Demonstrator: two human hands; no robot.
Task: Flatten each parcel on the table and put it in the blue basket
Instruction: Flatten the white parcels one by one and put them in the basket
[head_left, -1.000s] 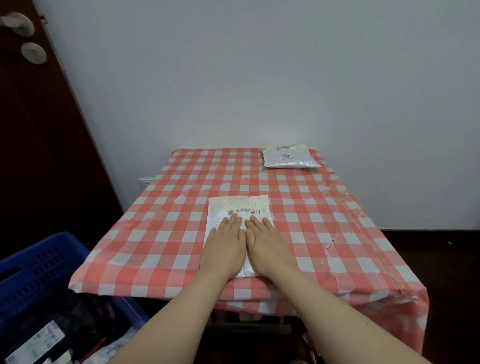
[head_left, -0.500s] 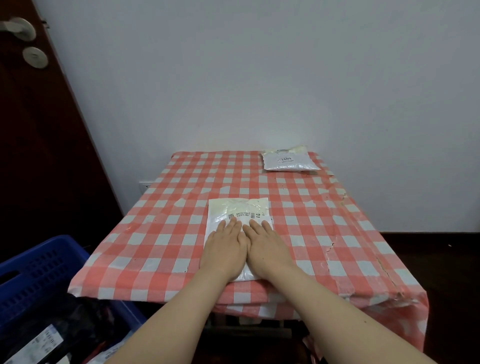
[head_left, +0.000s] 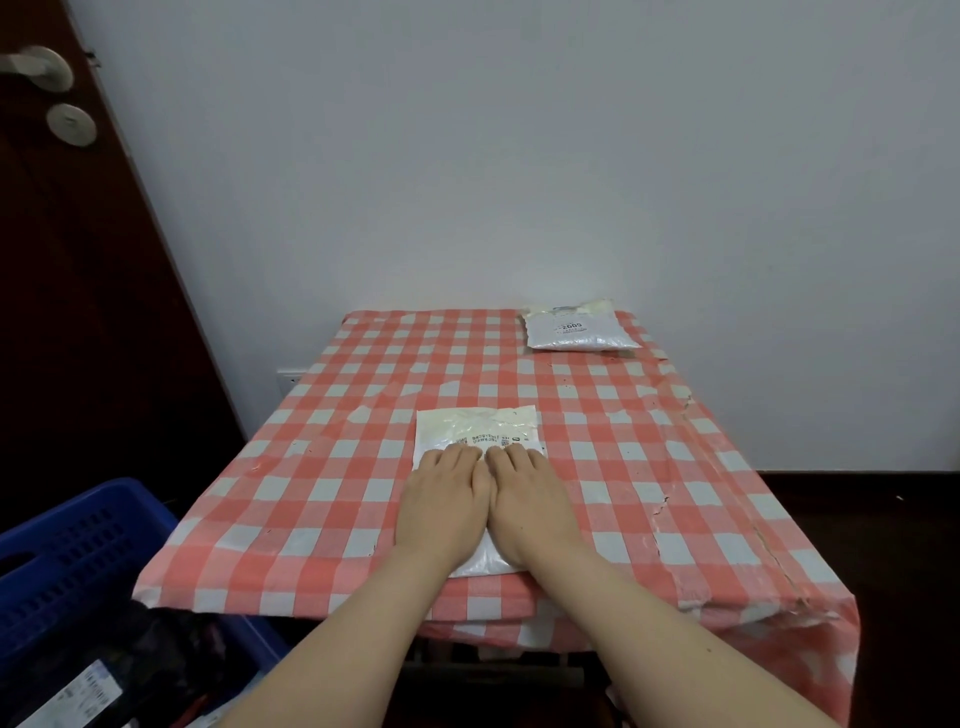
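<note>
The blue basket (head_left: 78, 545) sits low at the left, just beside the near corner of the counter (head_left: 311, 493). It holds dark bundles (head_left: 156, 654) and a labelled packet (head_left: 88, 691) (print too small to read). On the checked counter a white parcel (head_left: 475, 431) lies flat near the front edge. The left hand (head_left: 441, 509) and right hand (head_left: 530, 506) press on its near half, palms down, fingers straight, side by side and touching. A second parcel (head_left: 574, 330) lies at the far right corner, well apart.

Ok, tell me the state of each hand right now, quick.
Left hand: open, palm down, pressing on the white parcel.
Right hand: open, palm down, pressing on the same parcel, beside the left.
</note>
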